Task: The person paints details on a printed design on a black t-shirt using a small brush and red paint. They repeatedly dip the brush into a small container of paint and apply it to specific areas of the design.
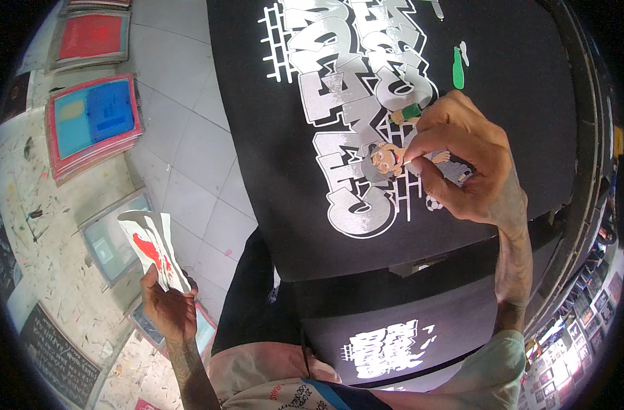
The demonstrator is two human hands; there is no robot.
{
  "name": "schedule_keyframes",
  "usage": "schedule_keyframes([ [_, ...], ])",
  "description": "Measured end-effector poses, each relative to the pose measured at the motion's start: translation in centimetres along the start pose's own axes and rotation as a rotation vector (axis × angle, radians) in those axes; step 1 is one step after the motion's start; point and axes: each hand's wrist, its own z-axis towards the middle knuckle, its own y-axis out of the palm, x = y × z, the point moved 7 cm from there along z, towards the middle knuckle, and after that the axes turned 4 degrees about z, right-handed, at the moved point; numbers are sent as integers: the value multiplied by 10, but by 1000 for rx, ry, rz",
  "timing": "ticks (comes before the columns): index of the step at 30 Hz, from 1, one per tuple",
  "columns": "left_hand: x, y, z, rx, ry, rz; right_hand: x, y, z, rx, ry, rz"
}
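My left hand (170,307) grips a folded piece of white paper (150,247) smeared with red paint, out to the left above the floor. Over the black printed panel (271,198), my right hand (469,160) is closed in a pinch on something small. Only a pale tip of it shows between thumb and forefinger, beside the face of a cartoon figure (388,158). The figure's mouth is red, and its body is partly covered by the hand. Around it runs silver and white graffiti-style lettering (346,82). Past my knuckles lies a printed green bottle shape (458,68).
A second black panel (387,328) with a white print lies close to my body. On the left, framed printing screens (97,116) lean in stacks along a paint-spattered wall (66,239). Grey tiles (182,137) cover the floor. A dark rail (585,137) borders the panels on the right.
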Motion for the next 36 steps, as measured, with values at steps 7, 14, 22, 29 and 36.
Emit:
schedule_keyframes([
  [7,-7,13,7,-47,-57,-5,0,-1,2,-5,11,-10],
  [14,-14,15,11,1,-83,3,0,1,4,-20,-2,-44],
  [22,-13,23,12,55,-45,29,1,1,4,-33,7,-52],
  [29,-13,25,10,60,-61,-2,-2,1,7,-23,9,-78],
  [36,-15,23,15,1,-81,-13,1,4,7,-32,19,-87],
])
